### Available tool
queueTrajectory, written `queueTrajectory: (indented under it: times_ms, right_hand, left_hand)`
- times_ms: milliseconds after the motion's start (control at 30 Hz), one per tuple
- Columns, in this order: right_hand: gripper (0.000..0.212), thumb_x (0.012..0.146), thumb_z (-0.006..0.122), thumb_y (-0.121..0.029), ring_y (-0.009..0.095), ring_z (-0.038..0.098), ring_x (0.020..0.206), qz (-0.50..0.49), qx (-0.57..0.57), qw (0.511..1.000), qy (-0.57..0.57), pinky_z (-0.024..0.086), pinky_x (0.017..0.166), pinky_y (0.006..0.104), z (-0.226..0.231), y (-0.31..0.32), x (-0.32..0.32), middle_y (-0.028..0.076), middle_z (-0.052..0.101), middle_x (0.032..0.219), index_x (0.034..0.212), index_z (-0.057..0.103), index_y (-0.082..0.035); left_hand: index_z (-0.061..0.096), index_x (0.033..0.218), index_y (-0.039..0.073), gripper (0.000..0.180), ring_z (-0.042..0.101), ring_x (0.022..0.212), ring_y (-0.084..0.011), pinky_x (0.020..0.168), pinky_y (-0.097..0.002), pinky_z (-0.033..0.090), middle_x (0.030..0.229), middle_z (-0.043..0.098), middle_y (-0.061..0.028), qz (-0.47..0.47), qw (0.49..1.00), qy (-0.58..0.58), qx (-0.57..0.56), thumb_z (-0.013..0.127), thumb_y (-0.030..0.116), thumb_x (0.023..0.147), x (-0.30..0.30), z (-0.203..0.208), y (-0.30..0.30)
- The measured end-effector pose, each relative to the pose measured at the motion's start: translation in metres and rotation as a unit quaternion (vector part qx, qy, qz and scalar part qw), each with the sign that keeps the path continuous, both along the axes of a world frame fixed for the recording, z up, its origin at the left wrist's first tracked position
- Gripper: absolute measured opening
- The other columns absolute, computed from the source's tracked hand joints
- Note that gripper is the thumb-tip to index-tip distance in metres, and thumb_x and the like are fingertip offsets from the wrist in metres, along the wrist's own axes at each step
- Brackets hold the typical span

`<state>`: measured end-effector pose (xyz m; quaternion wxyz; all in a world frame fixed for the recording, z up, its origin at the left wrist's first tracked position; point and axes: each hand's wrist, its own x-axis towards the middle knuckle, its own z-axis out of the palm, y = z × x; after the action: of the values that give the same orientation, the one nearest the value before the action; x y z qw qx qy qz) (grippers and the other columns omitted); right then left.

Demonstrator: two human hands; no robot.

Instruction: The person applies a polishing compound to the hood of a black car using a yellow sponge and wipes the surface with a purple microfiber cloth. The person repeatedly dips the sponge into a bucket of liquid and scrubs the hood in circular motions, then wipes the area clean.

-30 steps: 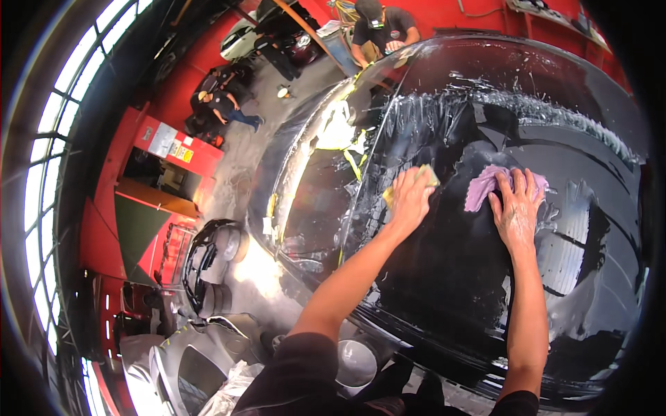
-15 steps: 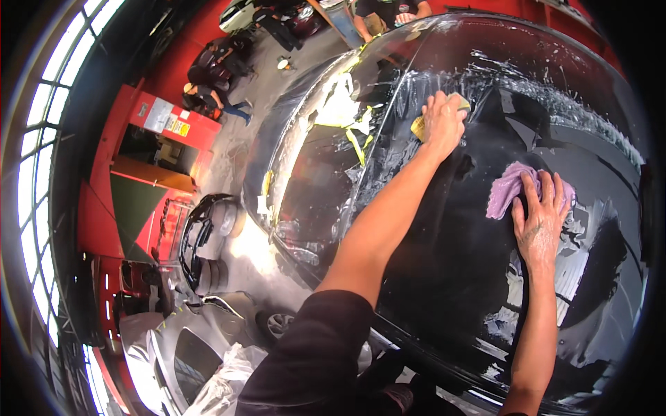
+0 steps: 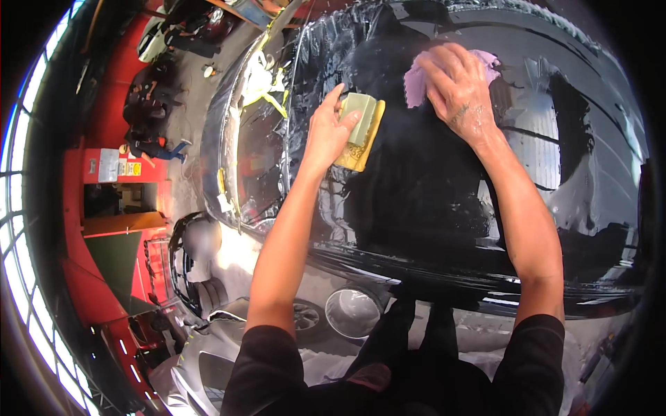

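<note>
My left hand (image 3: 328, 135) grips a pale green sanding block (image 3: 361, 118), the thumb over its top and the fingers along its left side. Yellow sandpaper (image 3: 357, 158) lies under the block and sticks out past its right and near edges. Both are over the wet, dark glossy car panel (image 3: 409, 208), marked with whitish streaks. Farther right, my wet right hand (image 3: 461, 87) presses a bunched purple cloth (image 3: 416, 83) to the same panel. The fingers hide part of the cloth.
A grey bucket (image 3: 354, 312) stands on the floor near my legs, beside the wheel (image 3: 305, 315) of a silver car. Yellow-edged masking (image 3: 262, 83) runs along the panel's left side. A person (image 3: 149, 149) is farther off at left.
The view has shifted, so the panel sits higher in it. My left hand has drawn the sanding block toward me and now holds its side. My right hand stays on the cloth.
</note>
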<state>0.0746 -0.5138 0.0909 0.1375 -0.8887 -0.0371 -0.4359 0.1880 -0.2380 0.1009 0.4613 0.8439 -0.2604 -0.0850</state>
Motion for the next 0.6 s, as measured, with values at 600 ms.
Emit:
queueTrajectory:
  times_ms: [600]
  right_hand:
    - [0.076,0.088,0.084,-0.019,0.039,0.069,0.103,0.229,0.181,0.955,0.056,0.057,0.092,0.0446,0.006,0.090,-0.029,0.021,0.071,0.122,0.156,0.055,-0.003]
  left_hand:
    - [0.056,0.127,0.004,0.045,0.066,0.107,-0.0159,0.093,-0.0351,0.058,0.117,0.064,-0.0094,0.093,0.893,0.137,-0.418,0.082,0.001,0.091,-0.095,0.020,-0.030]
